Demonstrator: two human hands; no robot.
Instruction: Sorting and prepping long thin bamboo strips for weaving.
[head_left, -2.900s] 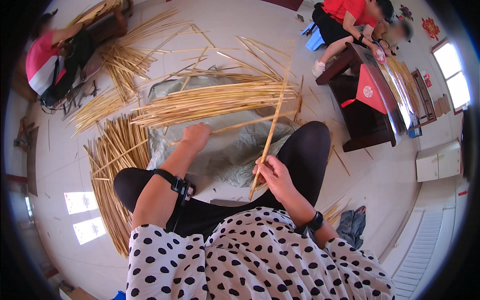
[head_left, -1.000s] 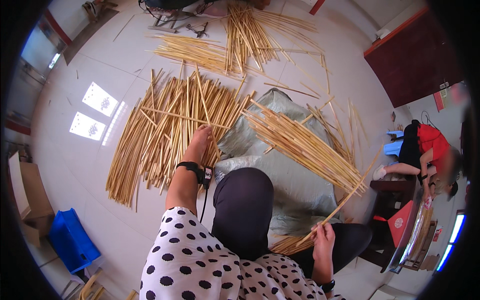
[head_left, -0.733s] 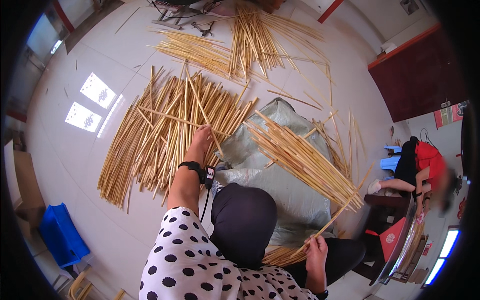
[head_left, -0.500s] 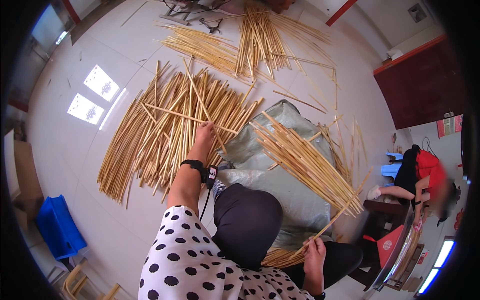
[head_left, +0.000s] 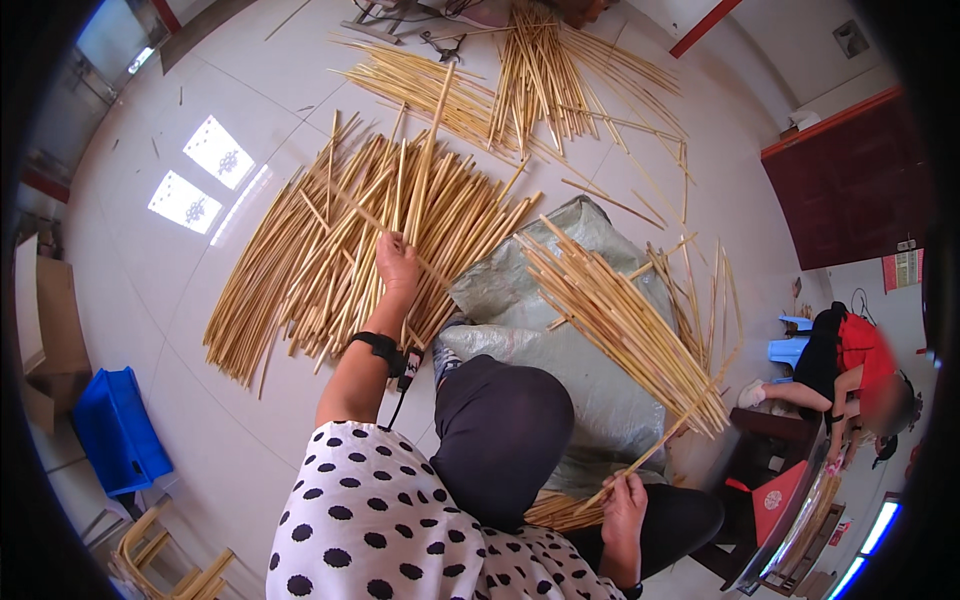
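Observation:
My left hand (head_left: 398, 262) is closed above a large pile of thin yellow-brown sticks (head_left: 290, 270) on the floor. It grips a stick (head_left: 367, 215) that slants across the pile; other long sticks rise steeply just beyond my fingers, and which of them I hold is unclear. Low on the right, my right hand (head_left: 625, 507) pinches the near end of a single stick (head_left: 662, 440) that points away to the upper right. Between my hands, a neat bundle of sticks (head_left: 625, 325) rests on a grey-green plastic sheet (head_left: 540, 365). More sticks (head_left: 560, 512) lie by my lap, partly hidden.
Two further heaps of sticks (head_left: 540, 95) spread at the far side. At left are a blue plastic bin (head_left: 120, 430) and a wooden chair (head_left: 165, 560). A person in red (head_left: 865, 355) bends over a table at right, near blue stools (head_left: 788, 350).
My left hand has shifted slightly left over the pile, and the stick crossing it now slopes more steeply. My right hand stays nearly in place on its stick. The view has shifted a little.

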